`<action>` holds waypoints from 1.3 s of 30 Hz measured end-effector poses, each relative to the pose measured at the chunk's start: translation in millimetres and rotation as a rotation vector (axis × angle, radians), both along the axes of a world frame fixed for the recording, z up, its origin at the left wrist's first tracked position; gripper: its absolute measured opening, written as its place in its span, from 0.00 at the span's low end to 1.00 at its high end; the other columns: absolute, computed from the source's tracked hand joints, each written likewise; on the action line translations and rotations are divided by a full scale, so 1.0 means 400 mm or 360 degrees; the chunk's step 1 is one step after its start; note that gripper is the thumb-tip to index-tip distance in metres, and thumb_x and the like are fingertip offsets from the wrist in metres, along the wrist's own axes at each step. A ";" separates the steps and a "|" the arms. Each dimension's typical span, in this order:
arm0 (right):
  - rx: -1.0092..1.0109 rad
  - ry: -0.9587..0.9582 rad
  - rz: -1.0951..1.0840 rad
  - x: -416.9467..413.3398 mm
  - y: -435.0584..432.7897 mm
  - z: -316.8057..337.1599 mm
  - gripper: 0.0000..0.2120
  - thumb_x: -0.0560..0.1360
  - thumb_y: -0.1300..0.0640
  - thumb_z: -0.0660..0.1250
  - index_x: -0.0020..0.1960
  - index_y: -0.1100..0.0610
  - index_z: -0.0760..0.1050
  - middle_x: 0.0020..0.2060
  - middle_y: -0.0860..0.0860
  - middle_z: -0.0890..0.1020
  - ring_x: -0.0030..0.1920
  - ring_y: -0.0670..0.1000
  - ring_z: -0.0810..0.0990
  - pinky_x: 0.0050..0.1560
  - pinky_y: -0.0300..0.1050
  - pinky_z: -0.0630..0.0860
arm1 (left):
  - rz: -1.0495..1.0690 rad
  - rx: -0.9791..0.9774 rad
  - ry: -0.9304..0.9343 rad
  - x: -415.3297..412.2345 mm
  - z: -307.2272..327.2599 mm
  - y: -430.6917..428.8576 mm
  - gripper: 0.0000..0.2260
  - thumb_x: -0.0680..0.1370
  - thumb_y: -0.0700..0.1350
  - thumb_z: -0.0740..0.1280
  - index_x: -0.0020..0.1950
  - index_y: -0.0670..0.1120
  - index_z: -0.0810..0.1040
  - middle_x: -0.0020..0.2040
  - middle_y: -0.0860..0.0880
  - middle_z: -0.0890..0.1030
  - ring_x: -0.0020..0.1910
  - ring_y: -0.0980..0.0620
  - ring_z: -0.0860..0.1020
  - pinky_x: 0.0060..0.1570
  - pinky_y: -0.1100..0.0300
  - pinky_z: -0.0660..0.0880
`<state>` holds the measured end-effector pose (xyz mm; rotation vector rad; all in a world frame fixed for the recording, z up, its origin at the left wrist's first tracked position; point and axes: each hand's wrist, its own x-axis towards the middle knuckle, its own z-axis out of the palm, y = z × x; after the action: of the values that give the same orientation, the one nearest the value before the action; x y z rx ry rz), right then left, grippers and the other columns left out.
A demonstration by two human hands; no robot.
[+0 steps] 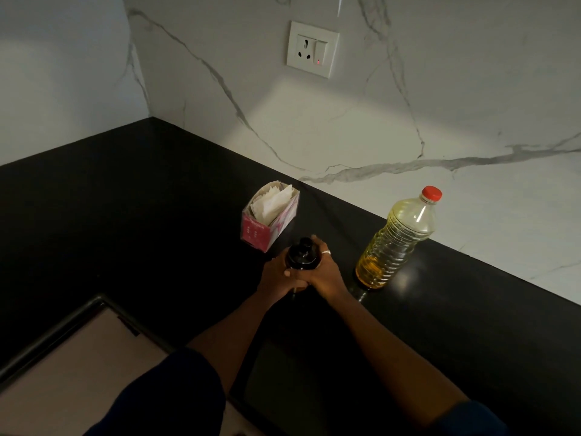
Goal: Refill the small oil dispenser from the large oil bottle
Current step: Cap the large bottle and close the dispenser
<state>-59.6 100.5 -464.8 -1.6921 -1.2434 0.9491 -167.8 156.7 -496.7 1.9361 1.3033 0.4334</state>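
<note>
Head view: left hand [278,280] and right hand [328,275] curl fingers [321,247] round the dispenser [302,253], standing on the table [125,215]. Step in hand: probably unscrewing its top; dim light obscures this. The bottle [397,243], right of the fingers, is capped and needs opening next.

No legible text; pink box [255,235] print blurred.

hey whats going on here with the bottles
A person grips the small oil dispenser with both the left hand and the right hand at the black counter. The large oil bottle stands upright just to the right, untouched, its red cap on, so no pouring has begun. A pink box of paper sits behind the dispenser.
</note>
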 end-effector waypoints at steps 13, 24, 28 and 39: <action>0.0128 -0.0243 -0.0283 -0.020 0.023 -0.025 0.36 0.59 0.50 0.79 0.64 0.54 0.73 0.52 0.49 0.80 0.54 0.46 0.77 0.59 0.41 0.73 | 0.0096 0.0083 0.0082 0.021 -0.017 -0.010 0.31 0.69 0.53 0.71 0.69 0.49 0.64 0.66 0.48 0.71 0.67 0.46 0.69 0.70 0.48 0.61; 0.0173 -0.0284 -0.0318 -0.028 0.024 -0.027 0.29 0.59 0.48 0.79 0.57 0.54 0.76 0.48 0.48 0.81 0.50 0.46 0.78 0.44 0.26 0.68 | 0.0104 0.0128 0.0165 0.029 -0.022 -0.016 0.28 0.72 0.53 0.67 0.70 0.49 0.64 0.68 0.47 0.68 0.68 0.46 0.67 0.70 0.47 0.60; 0.0086 -0.0216 -0.0117 -0.010 0.017 -0.005 0.30 0.61 0.50 0.79 0.60 0.52 0.73 0.48 0.42 0.79 0.48 0.40 0.76 0.47 0.28 0.69 | 0.0028 0.0114 0.0191 0.025 -0.010 -0.017 0.28 0.71 0.53 0.67 0.70 0.51 0.64 0.68 0.48 0.68 0.68 0.47 0.68 0.70 0.48 0.61; 0.0377 -0.0248 -0.0169 0.038 0.127 0.137 0.14 0.77 0.51 0.64 0.55 0.59 0.79 0.49 0.51 0.81 0.51 0.48 0.78 0.48 0.25 0.69 | 0.0063 -0.0218 -0.0593 -0.036 0.053 -0.027 0.45 0.63 0.49 0.78 0.74 0.47 0.56 0.69 0.48 0.69 0.69 0.49 0.67 0.69 0.49 0.64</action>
<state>-44.3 151.4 -410.1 -1.6482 -1.2979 0.5908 -182.1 145.9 -475.4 1.6244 1.0982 0.6711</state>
